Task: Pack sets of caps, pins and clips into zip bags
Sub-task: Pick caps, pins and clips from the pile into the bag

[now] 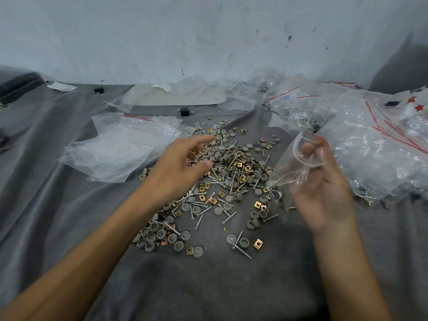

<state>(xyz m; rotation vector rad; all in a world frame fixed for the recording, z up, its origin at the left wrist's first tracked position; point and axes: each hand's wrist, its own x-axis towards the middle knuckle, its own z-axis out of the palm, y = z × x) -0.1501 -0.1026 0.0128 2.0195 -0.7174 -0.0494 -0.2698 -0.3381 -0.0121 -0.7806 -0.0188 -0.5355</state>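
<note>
My left hand (185,163) reaches forward over a loose pile (231,167) of grey round caps (217,210), silver pins (242,250) and brass-coloured square clips (257,244); the pile is spread across the middle of a tabletop (208,286) covered in grey cloth; the hand's fingers are loosely spread and relaxed, gripping nothing that I can make out.

My right hand (322,188) is raised just right of the pile and grips a small clear zip bag (298,167); its fingers curl round the bag, and one fingertip (308,149) shows through the open mouth; a few pins lie inside, low in the bag.

A stack of empty bags (120,147) lies flat to the left of the pile; a heap of filled bags (370,154) with red seal lines rises on the right; a pale tray (173,96) sits at the back by the white wall (208,31).
</note>
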